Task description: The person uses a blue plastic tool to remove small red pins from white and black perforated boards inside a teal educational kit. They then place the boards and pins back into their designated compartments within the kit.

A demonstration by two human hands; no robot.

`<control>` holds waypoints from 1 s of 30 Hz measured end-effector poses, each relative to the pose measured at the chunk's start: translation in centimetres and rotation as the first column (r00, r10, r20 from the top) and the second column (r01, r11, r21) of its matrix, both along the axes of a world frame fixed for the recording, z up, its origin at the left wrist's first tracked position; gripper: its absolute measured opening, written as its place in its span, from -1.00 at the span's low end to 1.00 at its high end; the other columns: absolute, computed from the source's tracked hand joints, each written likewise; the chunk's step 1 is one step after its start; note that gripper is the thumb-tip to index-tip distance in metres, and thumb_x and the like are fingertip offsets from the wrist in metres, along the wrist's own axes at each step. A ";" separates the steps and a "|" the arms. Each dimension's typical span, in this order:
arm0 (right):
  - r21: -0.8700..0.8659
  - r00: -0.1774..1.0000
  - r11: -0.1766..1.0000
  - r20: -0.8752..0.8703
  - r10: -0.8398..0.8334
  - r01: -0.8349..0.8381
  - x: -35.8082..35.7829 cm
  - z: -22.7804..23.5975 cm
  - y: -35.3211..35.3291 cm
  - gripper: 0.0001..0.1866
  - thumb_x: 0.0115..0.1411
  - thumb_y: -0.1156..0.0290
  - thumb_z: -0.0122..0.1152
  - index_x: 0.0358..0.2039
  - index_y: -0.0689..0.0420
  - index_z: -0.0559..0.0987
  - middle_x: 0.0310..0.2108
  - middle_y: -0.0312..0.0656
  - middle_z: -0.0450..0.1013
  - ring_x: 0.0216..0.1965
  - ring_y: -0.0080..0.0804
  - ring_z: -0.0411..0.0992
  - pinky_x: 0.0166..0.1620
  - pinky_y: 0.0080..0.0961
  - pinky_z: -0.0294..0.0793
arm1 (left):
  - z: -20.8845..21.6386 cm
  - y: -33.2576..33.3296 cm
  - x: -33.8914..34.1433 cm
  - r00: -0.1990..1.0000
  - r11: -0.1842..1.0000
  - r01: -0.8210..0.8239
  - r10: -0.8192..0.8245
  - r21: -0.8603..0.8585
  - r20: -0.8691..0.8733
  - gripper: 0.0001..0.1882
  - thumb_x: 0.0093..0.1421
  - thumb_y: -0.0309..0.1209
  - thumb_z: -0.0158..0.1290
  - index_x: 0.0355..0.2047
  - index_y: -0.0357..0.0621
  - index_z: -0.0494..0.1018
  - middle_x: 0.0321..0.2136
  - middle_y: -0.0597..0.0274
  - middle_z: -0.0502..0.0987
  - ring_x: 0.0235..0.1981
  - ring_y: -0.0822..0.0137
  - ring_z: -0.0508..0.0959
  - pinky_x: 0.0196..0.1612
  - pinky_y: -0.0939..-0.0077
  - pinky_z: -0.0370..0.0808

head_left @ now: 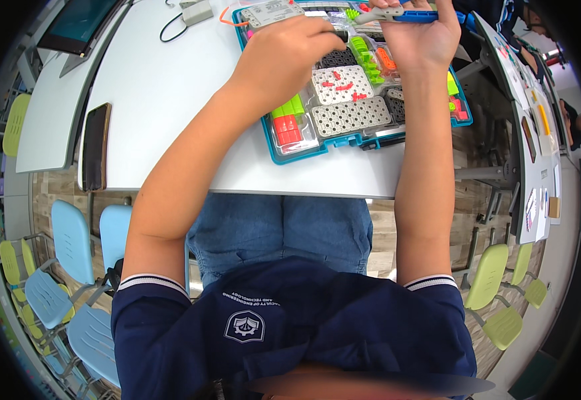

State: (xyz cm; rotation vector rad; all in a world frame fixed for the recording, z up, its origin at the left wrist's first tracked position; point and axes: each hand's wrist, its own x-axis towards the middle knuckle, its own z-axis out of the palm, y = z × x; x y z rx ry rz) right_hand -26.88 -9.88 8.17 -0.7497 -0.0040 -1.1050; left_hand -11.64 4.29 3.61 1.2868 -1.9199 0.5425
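Observation:
My left hand (284, 57) is closed, its fingertips pinched on a small dark cylindrical piece (341, 36) above the kit box. To the right, my right hand (427, 40) is turned palm up, its fingers curled around a blue-and-grey handled tool (417, 17). The tool's grey tip points left toward the dark piece; its exact kind is unclear. Under both hands lies a teal kit box (280, 159) of building parts. In it are a light grey perforated plate (352, 117), another plate with small red connectors (344, 87), green parts (364, 57) and red blocks (286, 131).
A phone (96, 147) lies at the left edge of the white table (164, 87). Toward the back are a screen (77, 27), a grey adapter (196, 13) with a black cable, and an orange cable (225, 17). Blue chairs (72, 233) stand left, green chairs (489, 277) right.

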 end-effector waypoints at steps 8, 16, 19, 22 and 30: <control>-0.237 0.986 0.958 -0.082 0.144 -0.160 -0.7 0.6 -0.8 -0.55 0.42 0.14 0.16 0.08 0.26 0.46 -0.24 -0.05 0.51 -0.17 -0.24 0.52 -0.03 -0.22 0.57 | 0.1 -0.4 0.6 0.748 0.965 0.083 0.103 0.247 -0.655 -0.78 0.31 -0.64 0.05 -0.06 -0.17 0.47 -0.21 0.14 0.65 -0.19 0.26 0.67 -0.11 0.44 0.62; -0.329 0.964 0.944 -0.241 -0.111 0.026 -0.2 0.6 0.1 -0.55 0.45 0.25 0.14 0.16 0.33 0.38 0.02 0.01 0.50 0.09 -0.13 0.52 0.17 -0.17 0.54 | 0.6 -0.8 0.5 0.404 0.925 0.324 0.055 0.199 -0.913 -0.77 0.30 -0.77 -0.04 -0.15 -0.24 0.23 -0.20 0.06 0.55 -0.29 0.38 0.63 -0.27 0.54 0.60; -0.356 0.953 0.934 -0.269 -0.143 0.039 -0.2 1.0 0.4 -0.47 0.40 0.28 0.21 0.23 0.34 0.32 0.06 0.04 0.49 0.11 -0.13 0.51 0.18 -0.22 0.51 | 0.9 -0.6 0.4 0.452 0.921 0.274 0.132 0.278 -0.882 -0.78 0.31 -0.75 -0.06 -0.12 -0.24 0.24 -0.21 0.04 0.55 -0.30 0.39 0.64 -0.28 0.53 0.60; -0.568 0.830 0.817 -0.404 -0.385 0.102 -0.5 1.4 0.8 -0.33 0.27 0.28 0.37 0.26 0.34 0.33 0.09 0.04 0.49 0.09 -0.16 0.51 0.15 -0.31 0.49 | 0.9 -0.5 0.4 0.465 0.921 0.231 0.179 0.314 -0.867 -0.79 0.31 -0.73 -0.06 -0.10 -0.24 0.27 -0.22 0.00 0.57 -0.26 0.28 0.65 -0.21 0.42 0.59; -0.849 0.373 0.416 -0.520 -0.768 -0.326 -1.5 1.2 1.4 -0.37 -0.11 0.24 0.65 -0.02 0.23 0.67 -0.09 -0.01 0.62 -0.06 -0.25 0.58 0.03 -0.38 0.53 | 0.4 -0.5 0.9 0.756 0.986 -0.046 0.138 0.157 -0.640 -0.77 0.27 -0.72 -0.02 -0.10 -0.25 0.29 -0.20 -0.17 0.56 -0.08 -0.15 0.62 -0.05 0.16 0.53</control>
